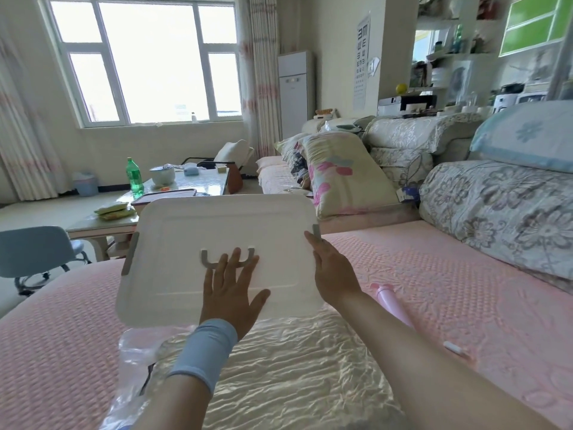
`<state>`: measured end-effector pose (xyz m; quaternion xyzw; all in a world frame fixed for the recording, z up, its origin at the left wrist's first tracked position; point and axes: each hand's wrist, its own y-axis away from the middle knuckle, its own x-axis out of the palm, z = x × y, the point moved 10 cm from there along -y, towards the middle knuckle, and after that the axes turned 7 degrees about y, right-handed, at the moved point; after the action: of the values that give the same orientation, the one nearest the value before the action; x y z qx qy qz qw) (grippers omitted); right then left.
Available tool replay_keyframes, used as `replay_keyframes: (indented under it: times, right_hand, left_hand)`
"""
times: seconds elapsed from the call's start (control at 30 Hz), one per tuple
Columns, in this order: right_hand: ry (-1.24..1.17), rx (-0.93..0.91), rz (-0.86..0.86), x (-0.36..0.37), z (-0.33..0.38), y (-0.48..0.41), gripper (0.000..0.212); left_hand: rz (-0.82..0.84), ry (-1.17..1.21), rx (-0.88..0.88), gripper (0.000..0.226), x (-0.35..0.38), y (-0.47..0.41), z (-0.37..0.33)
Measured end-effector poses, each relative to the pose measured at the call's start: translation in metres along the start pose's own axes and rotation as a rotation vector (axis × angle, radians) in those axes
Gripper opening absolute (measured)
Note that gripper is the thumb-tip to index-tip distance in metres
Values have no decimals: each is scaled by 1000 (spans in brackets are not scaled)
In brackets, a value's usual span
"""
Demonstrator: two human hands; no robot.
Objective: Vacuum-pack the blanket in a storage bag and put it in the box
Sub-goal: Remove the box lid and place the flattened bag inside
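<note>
Your left hand (231,293) lies flat, fingers spread, on the white box lid (217,221) by its grey handle (208,262); your right hand (333,271) rests straight-fingered against the lid's right edge; the bagged blanket (294,367) lies just below, on the pink bedspread (465,290).

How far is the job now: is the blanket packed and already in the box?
Looks done: the blanket lies in the storage bag, creased tight, so the air seems drawn out; the pink pump lies aside. In hand: the left hand presses flat on the white box lid, the right hand touches its side latch. Left: put the bag into the box and close it.
</note>
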<state>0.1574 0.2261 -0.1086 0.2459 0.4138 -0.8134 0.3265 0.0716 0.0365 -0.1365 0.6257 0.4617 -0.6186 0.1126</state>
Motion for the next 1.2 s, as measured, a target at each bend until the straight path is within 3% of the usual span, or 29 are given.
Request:
replay_keyframes:
  times: [0.17, 0.3, 0.37, 0.43, 0.47, 0.53, 0.6, 0.67, 0.73, 0.83, 0.97, 1.1, 1.2]
  right_hand:
    - [56, 96, 59, 4, -10, -2, 68]
    - [188, 257, 72, -4, -31, 3, 49]
    - [384, 166, -36, -12, -11, 2, 49]
    - [457, -69, -156, -8, 36, 3, 49]
    - [453, -202, -132, 2, 61, 7, 52]
    - [459, -390, 70, 38, 94, 21, 63]
    - [514, -432, 257, 66, 96, 37, 74]
    - [570, -462, 311, 77, 87, 44, 82]
    - [601, -471, 315, 76, 77, 42, 86]
    - [650, -398, 299, 69, 71, 36, 86]
    - [756, -381, 229, 70, 102, 43, 89]
    - [713, -534, 268, 102, 135, 63, 100]
    - [683, -552, 266, 118, 140, 68, 109]
  left_hand:
    - [2, -1, -8, 86, 1, 2, 0]
    - [4, 38, -3, 87, 1, 5, 1]
    - [14, 43, -8, 86, 0, 5, 1]
    - [23, 27, -12, 79, -2, 2, 0]
    - [26, 27, -7, 73, -3, 1, -1]
    - [10, 99, 8, 64, -9, 0, -2]
    - [-69, 176, 33, 55, -26, 2, 3]
    - [-189, 125, 18, 49, -46, 8, 23]
    - [-208, 2, -113, 56, -55, 14, 55]
    - [-28, -101, -324, 75, -43, 23, 99]
    - [78, -114, -322, 83, -30, 33, 93]
    - [146, -82, -304, 69, -25, 37, 78]
    - [212, -4, -252, 65, -21, 42, 67]
